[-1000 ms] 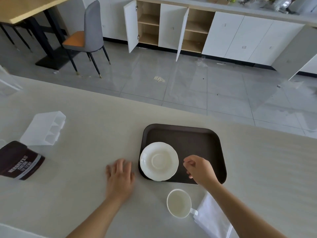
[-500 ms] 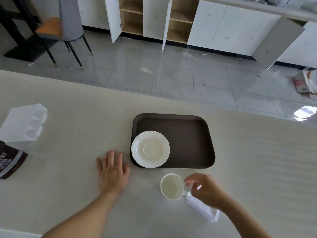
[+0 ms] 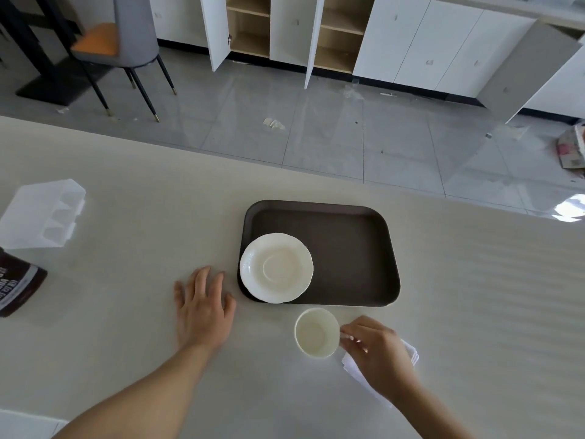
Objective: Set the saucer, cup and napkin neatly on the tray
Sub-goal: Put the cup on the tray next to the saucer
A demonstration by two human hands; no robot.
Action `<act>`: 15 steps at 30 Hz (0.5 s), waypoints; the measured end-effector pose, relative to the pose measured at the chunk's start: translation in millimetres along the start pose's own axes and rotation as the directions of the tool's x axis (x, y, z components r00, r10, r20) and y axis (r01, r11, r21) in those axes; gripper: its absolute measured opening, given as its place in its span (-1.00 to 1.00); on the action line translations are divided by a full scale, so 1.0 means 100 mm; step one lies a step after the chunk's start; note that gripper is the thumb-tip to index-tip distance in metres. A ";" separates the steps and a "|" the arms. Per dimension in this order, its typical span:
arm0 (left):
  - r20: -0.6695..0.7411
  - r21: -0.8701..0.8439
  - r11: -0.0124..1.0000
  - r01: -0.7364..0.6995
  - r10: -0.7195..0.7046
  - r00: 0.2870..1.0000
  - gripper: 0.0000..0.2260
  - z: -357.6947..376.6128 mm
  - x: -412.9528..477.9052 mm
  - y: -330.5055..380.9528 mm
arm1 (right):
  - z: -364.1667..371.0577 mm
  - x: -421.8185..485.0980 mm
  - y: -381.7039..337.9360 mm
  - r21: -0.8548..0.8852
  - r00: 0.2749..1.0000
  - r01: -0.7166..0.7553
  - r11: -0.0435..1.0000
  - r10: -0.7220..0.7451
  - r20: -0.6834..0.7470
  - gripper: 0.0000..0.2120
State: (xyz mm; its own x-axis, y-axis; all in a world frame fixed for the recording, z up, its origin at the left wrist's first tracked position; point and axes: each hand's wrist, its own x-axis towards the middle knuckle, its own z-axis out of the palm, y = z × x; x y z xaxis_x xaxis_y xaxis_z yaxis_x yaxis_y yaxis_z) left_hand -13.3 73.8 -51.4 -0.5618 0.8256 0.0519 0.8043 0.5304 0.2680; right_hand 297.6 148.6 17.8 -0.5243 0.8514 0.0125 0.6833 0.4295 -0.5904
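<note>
A dark brown tray [image 3: 354, 258] lies on the pale counter. A white saucer [image 3: 276, 268] sits in the tray's near-left corner, its rim overlapping the tray's edge. A white cup [image 3: 316, 332] stands on the counter just in front of the tray. My right hand [image 3: 376, 350] pinches the cup's handle, which my fingers hide. A folded white napkin [image 3: 411, 354] lies on the counter under that hand, mostly covered. My left hand [image 3: 202, 307] rests flat on the counter left of the tray, fingers spread, holding nothing.
A clear plastic container [image 3: 42, 213] and a dark brown packet [image 3: 15, 288] sit at the counter's left. Beyond the counter's far edge are a grey tiled floor, a chair [image 3: 126, 42] and white cabinets with open doors [image 3: 285, 30].
My right hand moved from the saucer's right edge down to the cup and closed on its handle. The left hand stayed flat. The view shifted slightly.
</note>
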 end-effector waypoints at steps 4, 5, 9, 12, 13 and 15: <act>-0.004 0.009 1.000 -0.005 0.005 1.000 -0.56 0.01 0.00 -0.01 | -0.12 0.17 0.03 0.072 0.991 -0.028 0.997 0.038 -0.128 -0.87; -0.001 0.014 1.000 -0.005 0.005 1.000 -0.56 0.01 -0.01 -0.01 | -0.15 0.24 0.03 0.085 0.986 -0.043 0.995 0.057 -0.159 -0.88; 0.005 0.014 1.000 0.009 -0.009 1.000 -0.57 0.00 0.00 0.00 | -0.16 0.55 0.10 0.097 0.962 -0.152 0.984 0.170 -0.216 -0.96; 0.020 0.019 1.000 0.018 -0.019 1.000 -0.57 -0.01 0.00 0.00 | -0.08 0.72 0.16 0.183 0.923 -0.286 0.941 0.322 -0.210 -0.90; 0.023 0.022 1.000 0.020 -0.020 1.000 -0.56 -0.01 0.01 0.00 | -0.05 0.76 0.18 0.211 0.912 -0.309 0.927 0.352 -0.211 -0.88; 0.023 0.023 1.000 0.021 -0.022 0.999 -0.56 -0.01 0.01 -0.01 | 0.01 0.80 0.19 0.236 0.899 -0.328 0.915 0.379 -0.220 -0.85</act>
State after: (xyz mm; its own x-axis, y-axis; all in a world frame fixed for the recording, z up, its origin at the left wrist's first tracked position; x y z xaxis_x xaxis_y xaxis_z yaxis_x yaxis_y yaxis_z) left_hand -14.7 74.3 -50.4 -0.5747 0.8180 0.0236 0.7963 0.5523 0.2467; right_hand 267.9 224.5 6.9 -0.1008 0.9943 -0.0354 0.6771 0.0425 -0.7347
